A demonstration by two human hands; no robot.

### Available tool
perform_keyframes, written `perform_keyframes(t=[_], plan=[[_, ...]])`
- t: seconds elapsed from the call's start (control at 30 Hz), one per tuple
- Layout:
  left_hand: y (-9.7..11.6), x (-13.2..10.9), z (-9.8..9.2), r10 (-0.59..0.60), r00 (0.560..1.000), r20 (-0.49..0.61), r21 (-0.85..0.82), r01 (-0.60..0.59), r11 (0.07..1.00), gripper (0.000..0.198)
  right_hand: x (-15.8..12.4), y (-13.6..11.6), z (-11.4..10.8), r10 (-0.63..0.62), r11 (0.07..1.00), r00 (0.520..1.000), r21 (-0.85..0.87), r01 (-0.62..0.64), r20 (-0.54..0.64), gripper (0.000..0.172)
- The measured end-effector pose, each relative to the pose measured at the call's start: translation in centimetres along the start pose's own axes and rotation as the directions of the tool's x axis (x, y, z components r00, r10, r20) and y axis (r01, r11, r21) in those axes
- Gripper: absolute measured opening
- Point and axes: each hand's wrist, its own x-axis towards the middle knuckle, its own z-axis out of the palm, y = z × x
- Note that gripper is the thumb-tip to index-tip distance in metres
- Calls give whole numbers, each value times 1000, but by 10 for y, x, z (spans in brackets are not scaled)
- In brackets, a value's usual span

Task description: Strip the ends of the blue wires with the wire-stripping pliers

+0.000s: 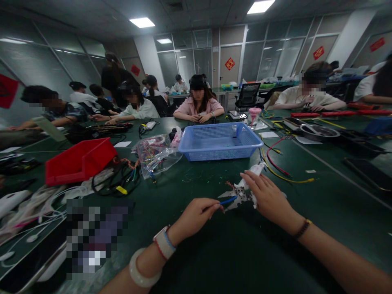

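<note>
A wire stripper (241,194) with notched metal jaws lies just above the green table (232,245), its jaws spread toward the left. My right hand (271,196) is closed over its handles, and white material (255,170) shows beside the fingers. Between the thumb and fingertips of my left hand (196,215) is a thin blue wire (228,201), which runs into the stripper's jaws. Bare copper-coloured strands (230,185) show by the upper jaw. My right palm and fingers hide much of the handles.
Beyond my hands stands a blue plastic basket (220,153). Left of it are a clear bag of coloured wires (157,153) and a red bin (79,161). Yellow and red cables (283,173) lie to the right, and phones (36,249) at the near left. Several people sit around the tables.
</note>
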Motion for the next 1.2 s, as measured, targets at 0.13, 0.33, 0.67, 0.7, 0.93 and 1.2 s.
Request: perform_keyframes(t=[0.13, 0.33, 0.67, 0.7, 0.93, 1.2], plan=[[-1, 0, 1, 19, 1000, -3, -8, -19, 1000, 34, -2, 0, 4, -9, 999, 999, 37, 7, 40, 66], [-2, 0, 2, 26, 1000, 1, -32, -26, 999, 33, -2, -2, 3, -3, 1000, 997, 29, 1, 73, 57], [-1, 1, -1, 49, 999, 11, -62, -48, 997, 33, -4, -3, 3, 26, 995, 995, 93, -35, 98, 48], [-1, 1, -1, 50, 999, 11, -70, -49, 996, 34, -4, -3, 3, 27, 994, 995, 107, -38, 99, 49], [-3, 0, 0, 34, 999, -6, -103, -34, 994, 34, -4, -4, 5, 22, 986, 996, 165, -37, 92, 61], [-6, -1, 1, 47, 999, -14, -111, -48, 993, 36, -1, -8, 0, 15, 1000, 997, -1, -15, 75, 48]])
